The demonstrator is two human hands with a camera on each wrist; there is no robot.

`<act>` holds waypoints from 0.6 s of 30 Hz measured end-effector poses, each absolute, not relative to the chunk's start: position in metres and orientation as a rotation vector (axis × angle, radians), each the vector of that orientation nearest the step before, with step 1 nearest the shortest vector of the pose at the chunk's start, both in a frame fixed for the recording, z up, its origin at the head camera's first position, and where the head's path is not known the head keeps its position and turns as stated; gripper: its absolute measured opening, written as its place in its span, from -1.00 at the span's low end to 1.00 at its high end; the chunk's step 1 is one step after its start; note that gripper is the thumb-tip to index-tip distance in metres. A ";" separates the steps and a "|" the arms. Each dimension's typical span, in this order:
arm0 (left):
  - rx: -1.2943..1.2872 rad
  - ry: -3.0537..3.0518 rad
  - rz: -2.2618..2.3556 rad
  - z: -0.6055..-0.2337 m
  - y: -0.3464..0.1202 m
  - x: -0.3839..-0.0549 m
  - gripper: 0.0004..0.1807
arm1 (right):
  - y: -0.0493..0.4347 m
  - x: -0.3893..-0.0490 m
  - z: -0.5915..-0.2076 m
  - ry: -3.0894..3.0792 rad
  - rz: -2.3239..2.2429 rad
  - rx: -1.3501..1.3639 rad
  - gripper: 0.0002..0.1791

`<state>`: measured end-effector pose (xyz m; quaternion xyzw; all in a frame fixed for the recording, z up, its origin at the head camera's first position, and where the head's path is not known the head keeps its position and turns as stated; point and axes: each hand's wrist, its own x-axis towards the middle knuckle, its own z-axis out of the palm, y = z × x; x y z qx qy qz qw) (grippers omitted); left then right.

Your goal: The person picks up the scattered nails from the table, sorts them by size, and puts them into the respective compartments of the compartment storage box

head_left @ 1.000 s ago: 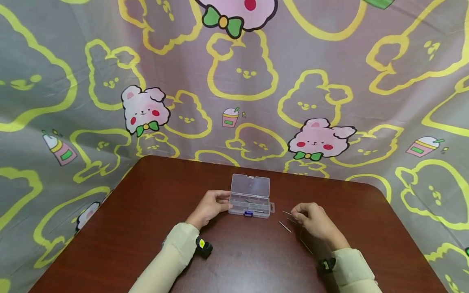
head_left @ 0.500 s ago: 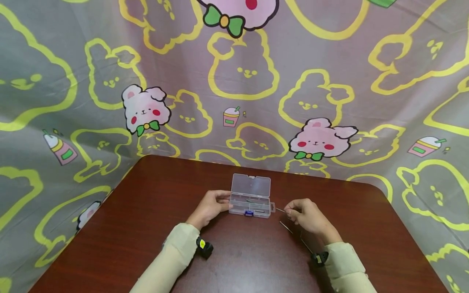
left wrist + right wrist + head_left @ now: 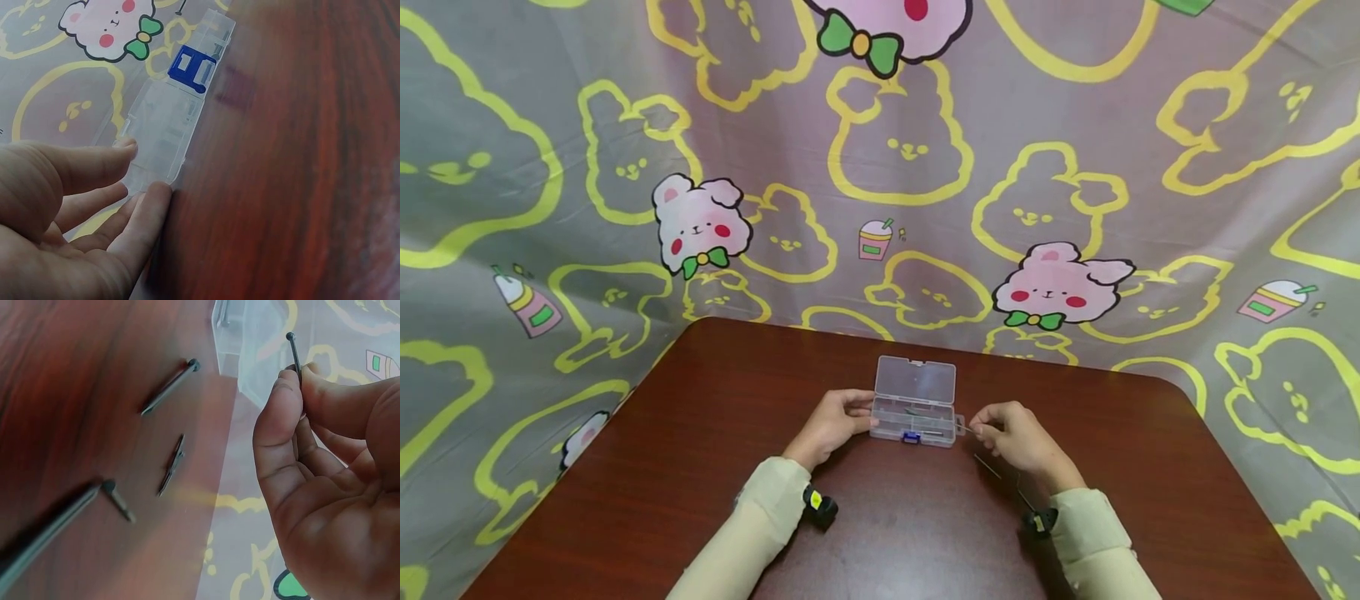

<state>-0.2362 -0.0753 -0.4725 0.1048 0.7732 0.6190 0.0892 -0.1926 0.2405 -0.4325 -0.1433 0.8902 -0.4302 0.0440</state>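
A clear plastic compartment box [image 3: 889, 432] with a blue latch [image 3: 912, 437] stands on the table, its lid [image 3: 916, 381] raised. My left hand [image 3: 832, 425] holds the box by its left end, thumb and fingers at the corner [image 3: 150, 169]. Between right thumb and fingertips, my right hand [image 3: 1017, 437] pinches a thin dark metal rod [image 3: 295, 353] with a small ball-shaped end. That rod points left toward the box's hanging tab. Inside the box lie a few small slim pieces, one greenish [image 3: 911, 412].
Several loose metal pieces lie on the brown table [image 3: 737, 383] under and beside the right hand, among them a nail-like rod [image 3: 169, 387], a short thin piece [image 3: 172, 464] and a longer bent one [image 3: 53, 534]. A cartoon-print cloth [image 3: 917, 283] hangs behind the table.
My right hand has moved left toward the box, carrying the pinched rod up to its right side. My left hand stays on the box.
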 end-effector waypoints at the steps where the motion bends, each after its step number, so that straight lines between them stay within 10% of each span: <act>1: 0.315 2.301 1.841 -0.473 -0.075 -0.236 -0.49 | 0.239 -0.193 -0.432 2.723 -1.313 -0.437 -0.89; 18: 0.314 2.296 1.836 -0.472 -0.074 -0.235 -0.50 | 0.219 -0.200 -0.425 2.752 -1.257 -0.419 -0.87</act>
